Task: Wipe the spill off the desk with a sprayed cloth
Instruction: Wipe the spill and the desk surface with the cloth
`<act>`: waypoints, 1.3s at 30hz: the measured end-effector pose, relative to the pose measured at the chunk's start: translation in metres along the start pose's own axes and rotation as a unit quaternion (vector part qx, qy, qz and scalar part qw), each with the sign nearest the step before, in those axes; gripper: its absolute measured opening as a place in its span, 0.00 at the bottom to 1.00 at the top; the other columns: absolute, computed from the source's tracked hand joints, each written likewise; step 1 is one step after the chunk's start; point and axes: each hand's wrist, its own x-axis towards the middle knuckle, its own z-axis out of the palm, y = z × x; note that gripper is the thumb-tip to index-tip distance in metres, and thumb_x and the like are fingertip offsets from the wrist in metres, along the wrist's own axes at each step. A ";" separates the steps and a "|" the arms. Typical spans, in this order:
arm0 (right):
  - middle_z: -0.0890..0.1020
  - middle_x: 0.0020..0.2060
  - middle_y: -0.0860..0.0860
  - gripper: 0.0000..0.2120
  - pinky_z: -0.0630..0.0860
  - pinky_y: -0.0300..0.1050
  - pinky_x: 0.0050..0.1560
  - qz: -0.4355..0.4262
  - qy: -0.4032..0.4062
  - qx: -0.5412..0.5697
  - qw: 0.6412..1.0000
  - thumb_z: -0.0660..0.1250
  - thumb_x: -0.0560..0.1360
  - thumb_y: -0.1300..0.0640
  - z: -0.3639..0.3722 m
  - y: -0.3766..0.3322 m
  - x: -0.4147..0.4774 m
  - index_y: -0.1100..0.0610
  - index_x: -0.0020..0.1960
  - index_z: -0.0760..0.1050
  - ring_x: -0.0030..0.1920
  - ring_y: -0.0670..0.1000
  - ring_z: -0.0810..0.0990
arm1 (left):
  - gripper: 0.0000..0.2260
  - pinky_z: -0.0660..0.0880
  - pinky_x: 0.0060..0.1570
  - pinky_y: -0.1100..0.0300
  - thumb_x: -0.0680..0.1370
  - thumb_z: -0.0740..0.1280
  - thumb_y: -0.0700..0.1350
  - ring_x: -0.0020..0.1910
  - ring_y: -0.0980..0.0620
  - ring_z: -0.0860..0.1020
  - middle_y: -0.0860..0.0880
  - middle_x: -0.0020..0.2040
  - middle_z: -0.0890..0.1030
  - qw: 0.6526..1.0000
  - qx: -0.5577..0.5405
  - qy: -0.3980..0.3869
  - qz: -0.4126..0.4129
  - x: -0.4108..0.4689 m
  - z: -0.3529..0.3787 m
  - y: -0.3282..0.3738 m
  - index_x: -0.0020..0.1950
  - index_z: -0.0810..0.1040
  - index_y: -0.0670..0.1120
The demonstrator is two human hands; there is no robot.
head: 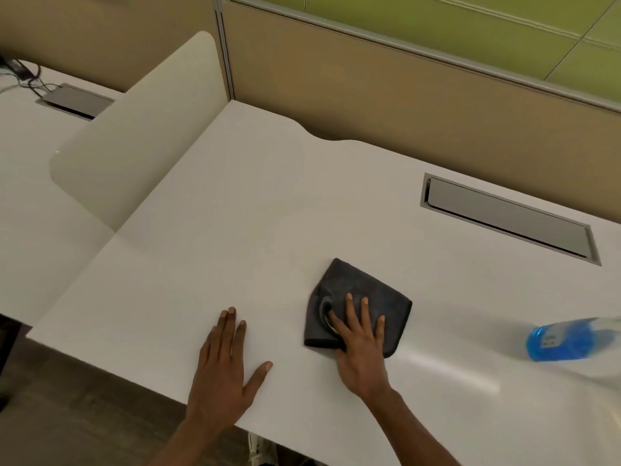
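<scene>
Two bare hands lie on the white desk [235,196] near its front edge. The left hand [223,371] rests flat, fingers spread, thumb out. The right hand [361,344] presses flat with open fingers on the dark grey cloth [366,287], crumpled, just right of it. A blue spray bottle [564,338], blurred, is cut off at the right edge. No spill is clearly visible.
</scene>
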 end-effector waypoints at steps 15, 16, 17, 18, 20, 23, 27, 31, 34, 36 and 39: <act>0.42 0.85 0.44 0.44 0.41 0.69 0.81 -0.103 -0.046 -0.041 0.993 0.57 0.71 0.62 -0.007 0.015 -0.082 0.34 0.81 0.53 0.84 0.54 0.35 | 0.42 0.59 0.82 0.41 0.82 0.56 0.70 0.87 0.47 0.48 0.47 0.89 0.46 0.998 -0.045 -0.026 0.043 -0.003 -0.014 -0.012 0.87 0.51 0.45; 0.43 0.85 0.44 0.46 0.43 0.69 0.81 -0.076 -0.029 -0.046 0.996 0.60 0.70 0.64 -0.007 0.022 -0.091 0.34 0.81 0.54 0.84 0.54 0.36 | 0.42 0.59 0.82 0.42 0.82 0.56 0.70 0.87 0.48 0.47 0.47 0.89 0.46 0.998 -0.045 -0.026 0.043 -0.003 -0.014 -0.011 0.87 0.51 0.45; 0.44 0.85 0.44 0.47 0.46 0.70 0.81 -0.046 -0.008 -0.048 0.998 0.63 0.69 0.66 -0.005 0.028 -0.099 0.35 0.81 0.55 0.84 0.55 0.37 | 0.42 0.59 0.82 0.42 0.82 0.56 0.70 0.87 0.48 0.47 0.47 0.89 0.45 0.998 -0.044 -0.026 0.042 -0.003 -0.014 -0.011 0.87 0.51 0.45; 0.46 0.85 0.45 0.48 0.49 0.71 0.81 -0.013 0.014 -0.046 0.999 0.65 0.68 0.67 -0.002 0.032 -0.106 0.37 0.81 0.57 0.84 0.56 0.39 | 0.42 0.59 0.82 0.42 0.82 0.56 0.69 0.87 0.47 0.47 0.47 0.88 0.45 0.998 -0.044 -0.027 0.042 -0.004 -0.014 -0.011 0.87 0.51 0.45; 0.50 0.85 0.47 0.48 0.52 0.74 0.79 0.060 0.055 -0.034 0.996 0.69 0.65 0.69 0.008 0.029 -0.119 0.40 0.79 0.64 0.85 0.57 0.43 | 0.42 0.60 0.82 0.41 0.82 0.57 0.69 0.87 0.47 0.47 0.47 0.88 0.45 0.998 -0.044 -0.026 0.041 -0.005 -0.014 -0.010 0.87 0.51 0.45; 0.54 0.85 0.54 0.49 0.54 0.78 0.76 0.160 0.089 -0.035 0.983 0.72 0.62 0.69 0.029 -0.001 -0.124 0.45 0.79 0.68 0.84 0.62 0.47 | 0.42 0.59 0.82 0.42 0.82 0.57 0.69 0.87 0.47 0.47 0.47 0.88 0.45 0.998 -0.045 -0.025 0.041 -0.004 -0.014 -0.012 0.87 0.51 0.45; 0.51 0.85 0.58 0.53 0.50 0.79 0.76 0.197 0.089 -0.015 0.976 0.74 0.62 0.67 0.042 -0.045 -0.104 0.45 0.83 0.59 0.84 0.66 0.43 | 0.42 0.58 0.82 0.42 0.82 0.58 0.69 0.87 0.47 0.46 0.47 0.88 0.44 0.998 -0.042 -0.023 0.044 -0.005 -0.013 -0.013 0.87 0.50 0.45; 0.45 0.85 0.56 0.48 0.46 0.77 0.78 0.108 0.074 -0.015 0.991 0.66 0.69 0.63 0.038 -0.078 -0.069 0.42 0.84 0.52 0.83 0.64 0.37 | 0.39 0.57 0.81 0.44 0.83 0.55 0.66 0.87 0.47 0.46 0.47 0.88 0.44 0.997 -0.047 -0.027 0.051 -0.003 -0.013 -0.015 0.87 0.50 0.46; 0.43 0.85 0.53 0.44 0.41 0.74 0.79 0.033 0.037 -0.006 0.999 0.62 0.73 0.60 0.036 -0.082 -0.058 0.39 0.84 0.49 0.83 0.61 0.34 | 0.33 0.60 0.80 0.41 0.85 0.52 0.60 0.87 0.48 0.47 0.49 0.89 0.46 0.996 -0.050 -0.033 0.065 -0.001 -0.013 -0.024 0.87 0.52 0.47; 0.40 0.85 0.51 0.44 0.38 0.72 0.80 -0.016 0.009 -0.013 1.000 0.60 0.74 0.60 0.030 -0.070 -0.065 0.37 0.83 0.47 0.83 0.59 0.32 | 0.30 0.64 0.79 0.40 0.86 0.51 0.57 0.87 0.49 0.49 0.50 0.89 0.47 0.994 -0.057 -0.036 0.085 0.001 -0.014 -0.032 0.87 0.54 0.48; 0.39 0.85 0.49 0.47 0.39 0.70 0.79 -0.087 -0.019 -0.044 0.995 0.59 0.72 0.61 0.022 -0.043 -0.089 0.35 0.83 0.45 0.83 0.58 0.32 | 0.31 0.65 0.78 0.43 0.85 0.53 0.58 0.87 0.49 0.50 0.49 0.88 0.49 0.993 -0.063 -0.030 0.092 0.002 -0.018 -0.041 0.86 0.57 0.47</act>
